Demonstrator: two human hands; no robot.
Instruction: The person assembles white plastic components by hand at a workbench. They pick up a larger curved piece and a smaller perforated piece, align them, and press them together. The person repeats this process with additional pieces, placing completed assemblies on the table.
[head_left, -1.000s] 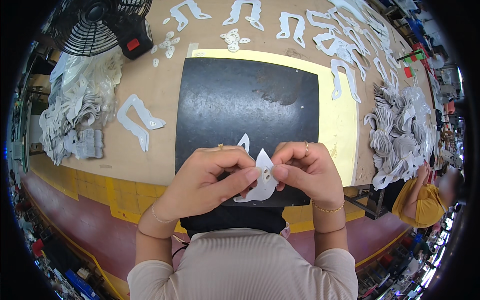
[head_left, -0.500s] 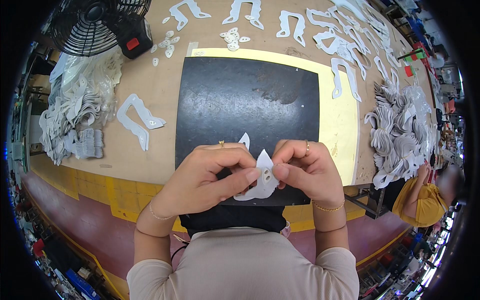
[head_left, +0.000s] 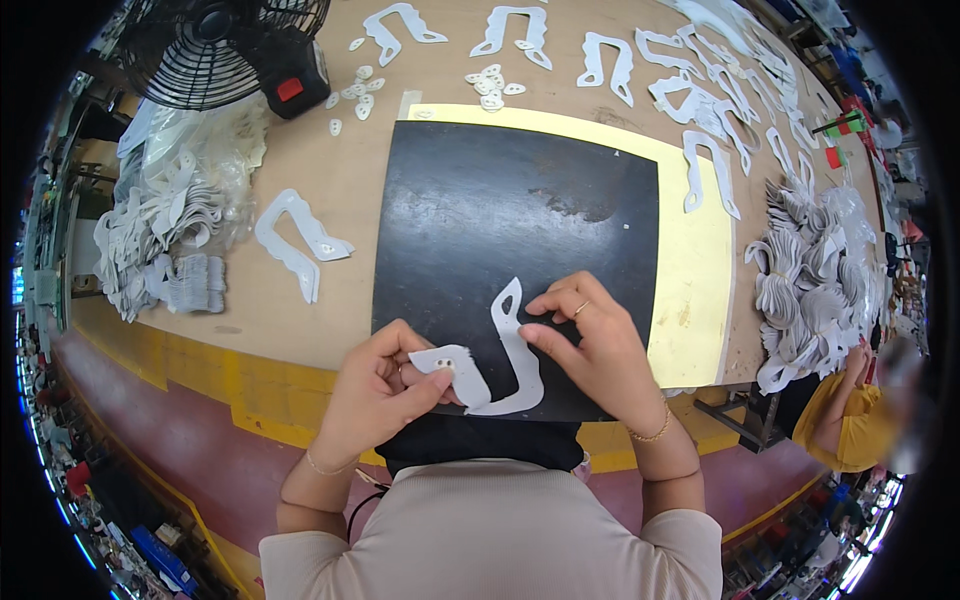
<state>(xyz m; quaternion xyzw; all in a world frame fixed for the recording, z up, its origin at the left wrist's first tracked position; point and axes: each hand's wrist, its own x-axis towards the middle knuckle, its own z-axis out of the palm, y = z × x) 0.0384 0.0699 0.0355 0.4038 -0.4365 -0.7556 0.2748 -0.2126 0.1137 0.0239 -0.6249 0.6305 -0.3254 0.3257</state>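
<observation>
A white U-shaped flat piece lies partly on a black mat at the table's near edge. My left hand pinches one end of it between thumb and fingers. On that end sits a small pale oval patch with little holes, partly under my thumb. The piece's other leg points away from me, and its tip has an oval hole. Beside that tip is my right hand, its thumb and fingers apart with nothing between them.
Loose oval patches and similar U-shaped pieces are spread across the brown table. A black fan stands far left. Stacked white pieces lie left and right. A person in yellow is at the right.
Both hands worked together at one end of the piece. Now my right hand has let go and moved apart, while my left hand has turned that end leftward. The whole view has shifted slightly.
</observation>
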